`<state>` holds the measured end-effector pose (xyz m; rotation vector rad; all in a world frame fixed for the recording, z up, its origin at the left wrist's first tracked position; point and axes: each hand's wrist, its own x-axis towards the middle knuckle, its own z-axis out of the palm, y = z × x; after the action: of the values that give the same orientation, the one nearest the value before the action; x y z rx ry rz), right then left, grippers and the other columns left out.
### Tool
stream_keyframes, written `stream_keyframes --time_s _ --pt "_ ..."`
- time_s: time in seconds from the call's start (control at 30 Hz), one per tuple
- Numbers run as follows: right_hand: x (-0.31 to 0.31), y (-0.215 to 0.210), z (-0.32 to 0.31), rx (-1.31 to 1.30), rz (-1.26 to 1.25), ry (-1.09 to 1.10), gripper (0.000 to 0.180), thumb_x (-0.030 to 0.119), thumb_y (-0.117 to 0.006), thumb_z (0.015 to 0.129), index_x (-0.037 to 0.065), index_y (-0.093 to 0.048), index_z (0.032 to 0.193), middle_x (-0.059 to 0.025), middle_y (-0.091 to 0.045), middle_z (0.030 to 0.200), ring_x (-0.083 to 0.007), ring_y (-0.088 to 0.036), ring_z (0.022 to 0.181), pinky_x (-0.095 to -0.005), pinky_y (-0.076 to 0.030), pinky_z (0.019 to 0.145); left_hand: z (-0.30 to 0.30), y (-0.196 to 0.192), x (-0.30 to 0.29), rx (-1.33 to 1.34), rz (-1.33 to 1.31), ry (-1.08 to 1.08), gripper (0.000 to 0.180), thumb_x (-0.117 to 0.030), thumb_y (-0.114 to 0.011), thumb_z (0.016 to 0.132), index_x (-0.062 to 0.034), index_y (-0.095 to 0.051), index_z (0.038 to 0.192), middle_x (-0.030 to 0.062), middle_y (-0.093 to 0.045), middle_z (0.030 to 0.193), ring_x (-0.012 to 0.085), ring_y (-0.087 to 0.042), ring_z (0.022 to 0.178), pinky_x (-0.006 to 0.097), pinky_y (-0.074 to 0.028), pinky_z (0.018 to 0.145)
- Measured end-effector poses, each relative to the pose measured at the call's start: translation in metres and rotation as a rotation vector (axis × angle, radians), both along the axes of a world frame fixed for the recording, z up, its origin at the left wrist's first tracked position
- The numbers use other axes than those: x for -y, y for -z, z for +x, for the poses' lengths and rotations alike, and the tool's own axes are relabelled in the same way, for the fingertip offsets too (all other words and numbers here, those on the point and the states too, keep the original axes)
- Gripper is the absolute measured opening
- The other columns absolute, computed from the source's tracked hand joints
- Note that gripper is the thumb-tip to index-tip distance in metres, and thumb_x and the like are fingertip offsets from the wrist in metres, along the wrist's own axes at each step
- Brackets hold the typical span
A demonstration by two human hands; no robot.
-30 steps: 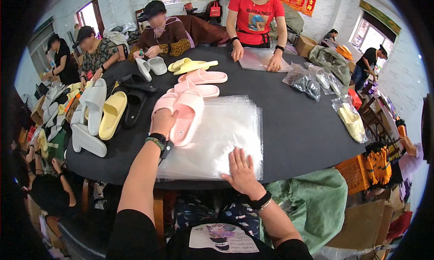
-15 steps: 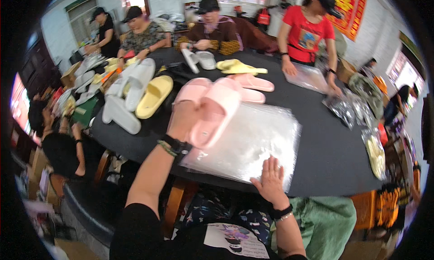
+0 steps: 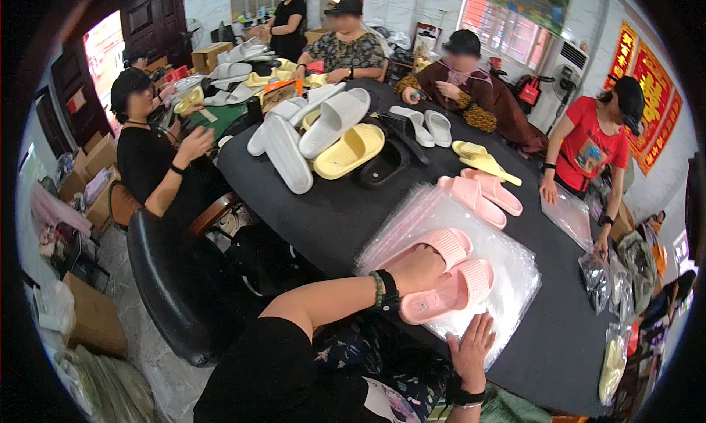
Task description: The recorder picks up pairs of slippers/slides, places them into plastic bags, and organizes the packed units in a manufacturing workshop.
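My left hand [image 3: 421, 267] grips a pair of pink slide slippers [image 3: 441, 303] at their inner sides, its fingers partly hidden between the two straps. The slippers are over a stack of clear plastic bags [image 3: 507, 258], soles down and side by side. Flat on the near edge of that stack lies my right hand [image 3: 471, 343], fingers stretched out and holding nothing, just beside the nearer slipper. Another pair of pink slippers [image 3: 474, 201] rests beyond the far edge of the bags.
Grey slippers [image 3: 290, 158], a yellow slipper [image 3: 351, 151] and black slippers [image 3: 385, 162] are heaped at the left of the dark table [image 3: 327, 221]. Yellow slippers [image 3: 485, 162] lie farther back. Several co-workers sit or stand around the table. A black chair [image 3: 165, 283] stands at the left.
My left hand has brought the pink slippers down over the bags, toward my right hand. The view has turned left. My right hand stays flat on the bags.
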<state>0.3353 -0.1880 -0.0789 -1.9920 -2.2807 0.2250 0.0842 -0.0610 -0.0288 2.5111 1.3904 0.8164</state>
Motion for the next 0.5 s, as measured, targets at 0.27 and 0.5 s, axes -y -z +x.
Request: stream_keyframes --time_s 0.27,0.5 --pt "-0.002 -0.007 -0.005 0.008 -0.061 0.023 0.094 0.059 -0.047 0.093 -0.003 -0.009 0.152 -0.0250 -0.005 0.159 -0.0396 0.000 0.148 -0.0550 -0.001 0.116 -0.054 0.011 -0.008 -0.057 -0.032 -0.103 0.036 -0.033 -0.062 0.085 0.0024 -0.068 0.090 0.0225 -0.067 0.089 0.0385 -0.064 0.081 0.046 -0.049 0.079" --pt "-0.001 0.000 0.000 0.050 -0.032 0.030 0.093 0.058 -0.047 0.093 -0.003 -0.010 0.152 -0.0242 -0.006 0.160 -0.0389 -0.001 0.148 -0.0548 -0.001 0.116 -0.049 0.037 0.001 0.085 0.072 -0.197 0.037 -0.035 -0.059 0.088 0.0003 -0.069 0.091 0.0194 -0.067 0.098 0.0375 -0.061 0.096 0.052 -0.040 0.091"
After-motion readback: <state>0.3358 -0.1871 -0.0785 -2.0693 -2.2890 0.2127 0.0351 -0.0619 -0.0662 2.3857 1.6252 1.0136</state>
